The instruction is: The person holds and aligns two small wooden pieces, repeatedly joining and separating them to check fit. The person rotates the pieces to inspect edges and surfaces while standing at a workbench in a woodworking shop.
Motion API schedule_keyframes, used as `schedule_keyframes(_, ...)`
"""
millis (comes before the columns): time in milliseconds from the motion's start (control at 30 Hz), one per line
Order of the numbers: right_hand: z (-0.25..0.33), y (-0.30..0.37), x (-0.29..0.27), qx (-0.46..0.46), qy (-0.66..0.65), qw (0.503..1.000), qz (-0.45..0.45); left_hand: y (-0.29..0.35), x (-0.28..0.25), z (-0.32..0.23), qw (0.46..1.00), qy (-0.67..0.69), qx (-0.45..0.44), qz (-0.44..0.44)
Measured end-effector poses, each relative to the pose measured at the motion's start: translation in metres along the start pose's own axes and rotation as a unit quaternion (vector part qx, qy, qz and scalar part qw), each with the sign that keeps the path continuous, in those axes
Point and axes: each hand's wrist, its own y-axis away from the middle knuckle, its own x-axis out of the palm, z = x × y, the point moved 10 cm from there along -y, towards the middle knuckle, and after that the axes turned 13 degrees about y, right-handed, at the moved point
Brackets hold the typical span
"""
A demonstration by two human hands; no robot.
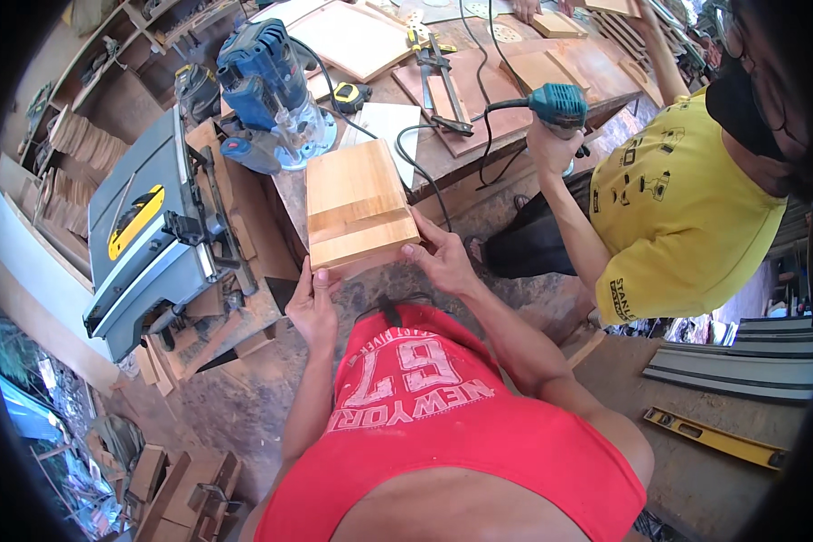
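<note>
A pale wooden piece (354,191), flat-topped with a step across its near part, is in front of me at the table's near corner. My left hand (314,305) grips its near left corner, thumb up against the edge. At the near right corner my right hand (443,262) holds it, thumb on the top edge and fingers along the side. Its underside is hidden. Just beyond it stands a blue router (266,86) with a clear base. A white sheet (381,135) lies partly behind the wood.
A table saw (144,226) stands at my left. To the right, a person in a yellow shirt (686,208) holds a green power tool (558,107). Clamps (438,77), a tape measure (352,96) and cords lie on the workbench (596,68). A yellow level (714,438) lies at lower right.
</note>
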Motion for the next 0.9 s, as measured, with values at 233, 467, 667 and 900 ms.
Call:
schedule_keyframes(233,0.001,-0.004,-0.005,-0.039,0.071,0.997,0.012,-0.003,-0.001,0.003,1.0,0.023,0.005,-0.002)
schedule_keyframes(467,0.008,-0.005,-0.003,-0.01,-0.004,0.999,0.041,-0.002,-0.008,0.009,0.998,0.058,-0.001,0.011)
schedule_keyframes(667,0.003,0.005,-0.004,-0.01,0.075,0.993,-0.092,0.01,-0.01,0.019,0.996,0.061,-0.022,-0.054)
schedule_keyframes(900,0.005,0.014,-0.004,-0.016,0.087,0.981,-0.175,0.012,-0.013,0.023,0.996,0.061,-0.024,-0.068)
